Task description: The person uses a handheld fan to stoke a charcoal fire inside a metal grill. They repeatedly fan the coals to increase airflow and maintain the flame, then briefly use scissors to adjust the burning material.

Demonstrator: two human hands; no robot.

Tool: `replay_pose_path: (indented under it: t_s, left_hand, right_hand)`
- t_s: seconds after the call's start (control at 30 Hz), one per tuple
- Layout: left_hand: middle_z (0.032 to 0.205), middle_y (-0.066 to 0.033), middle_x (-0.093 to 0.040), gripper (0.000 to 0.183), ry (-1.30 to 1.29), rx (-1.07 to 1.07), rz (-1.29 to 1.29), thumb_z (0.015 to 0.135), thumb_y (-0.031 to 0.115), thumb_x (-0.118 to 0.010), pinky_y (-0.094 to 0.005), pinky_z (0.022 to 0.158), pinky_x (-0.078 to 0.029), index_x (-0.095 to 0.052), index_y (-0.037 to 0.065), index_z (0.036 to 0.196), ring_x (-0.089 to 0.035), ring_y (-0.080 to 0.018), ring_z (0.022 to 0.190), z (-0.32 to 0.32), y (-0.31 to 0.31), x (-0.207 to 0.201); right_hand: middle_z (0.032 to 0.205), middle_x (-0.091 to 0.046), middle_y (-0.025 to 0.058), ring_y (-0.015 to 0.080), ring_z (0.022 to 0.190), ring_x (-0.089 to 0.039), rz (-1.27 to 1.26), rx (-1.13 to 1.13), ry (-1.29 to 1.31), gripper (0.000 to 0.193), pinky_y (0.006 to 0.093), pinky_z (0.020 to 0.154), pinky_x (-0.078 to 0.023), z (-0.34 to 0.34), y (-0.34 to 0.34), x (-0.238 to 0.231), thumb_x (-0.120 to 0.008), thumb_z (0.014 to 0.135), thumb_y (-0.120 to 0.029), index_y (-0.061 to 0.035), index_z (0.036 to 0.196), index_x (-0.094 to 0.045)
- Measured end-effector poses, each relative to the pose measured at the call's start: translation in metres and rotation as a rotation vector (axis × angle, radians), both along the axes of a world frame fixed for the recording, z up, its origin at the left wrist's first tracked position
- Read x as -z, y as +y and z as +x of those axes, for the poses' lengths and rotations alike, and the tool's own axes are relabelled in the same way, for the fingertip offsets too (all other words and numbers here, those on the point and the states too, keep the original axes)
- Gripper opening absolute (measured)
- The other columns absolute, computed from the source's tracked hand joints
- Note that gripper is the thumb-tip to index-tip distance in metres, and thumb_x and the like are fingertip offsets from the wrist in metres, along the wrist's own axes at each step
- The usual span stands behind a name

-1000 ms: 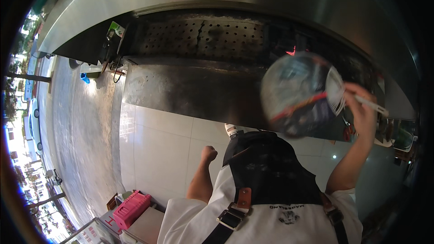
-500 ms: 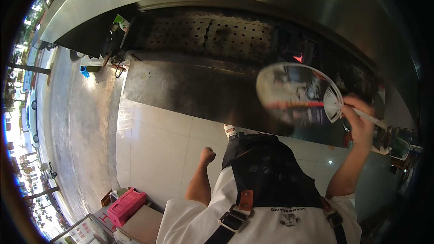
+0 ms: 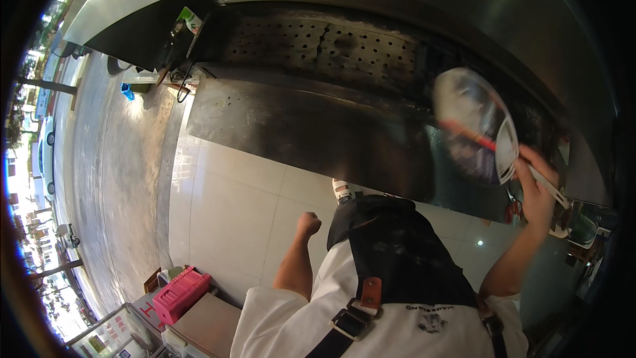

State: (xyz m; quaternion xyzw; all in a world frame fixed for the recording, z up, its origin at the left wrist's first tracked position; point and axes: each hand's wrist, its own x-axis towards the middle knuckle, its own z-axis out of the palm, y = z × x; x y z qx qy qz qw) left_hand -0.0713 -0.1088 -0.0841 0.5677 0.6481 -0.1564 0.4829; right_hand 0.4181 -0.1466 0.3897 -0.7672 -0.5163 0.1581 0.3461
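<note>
Right hand [image 3: 536,189]: fingers grasping handle [image 3: 556,192] of plastic hand fan [image 3: 472,126] at view's three o'clock | left hand [image 3: 309,223]: clenched, seemingly empty, six o'clock | perforated metal plate [image 3: 361,53]: twelve o'clock | advisable: firm grip, fan clear of ledge [image 3: 298,129]

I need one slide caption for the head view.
Right hand holding a fan at a dark metal counter, left hand closed.

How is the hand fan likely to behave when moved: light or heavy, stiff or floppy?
The hand fan is probably light: the right hand alone holds it by a slim handle. Its broad, thin blade likely flexes somewhat, while the ribbed white base looks stiffer.
</note>
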Motion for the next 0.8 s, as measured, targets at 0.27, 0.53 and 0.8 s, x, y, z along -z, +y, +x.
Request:
replay_pose_path:
  t_s: [0.27, 0.53, 0.8]
  left_hand:
    - [0.1, -0.0245, -0.075, 0.029, 0.026, 0.036, -0.056, 0.076, 0.01, -0.058, -0.0469, 0.088, -0.057, -0.077, 0.002, 0.097, -0.073, -0.0411, 0.099, -0.008, 0.014, 0.012]
    - [0.097, -0.0257, -0.075, 0.029, 0.014, 0.075, 0.003, 0.072, 0.011, -0.061, -0.0459, 0.087, -0.058, -0.077, 0.0, 0.094, -0.073, -0.04, 0.096, -0.022, 0.053, 0.021]
    - [0.103, -0.0245, -0.075, 0.031, 0.032, 0.089, 0.059, 0.076, 0.013, -0.06, -0.0458, 0.09, -0.058, -0.078, 0.004, 0.099, -0.073, -0.0391, 0.102, -0.029, 0.081, 0.001]
  right_hand:
    - [0.092, -0.071, 0.0069, 0.0093, 0.079, -0.063, -0.041, 0.064, -0.108, 0.029, 0.025, 0.071, -0.05, -0.005, 0.007, -0.002, -0.066, 0.102, -0.02, 0.0021, 0.12, -0.072]
    - [0.093, -0.074, 0.0118, 0.015, 0.086, -0.069, -0.089, 0.061, -0.256, 0.028, 0.0306, 0.079, -0.055, -0.021, 0.015, -0.015, -0.067, 0.102, -0.021, -0.0004, 0.121, -0.071]
    - [0.104, -0.073, 0.0098, 0.016, 0.092, -0.066, -0.05, 0.122, -0.145, 0.032, 0.0308, 0.084, -0.051, -0.011, 0.011, -0.001, -0.062, 0.105, -0.023, 0.0033, 0.12, -0.07]
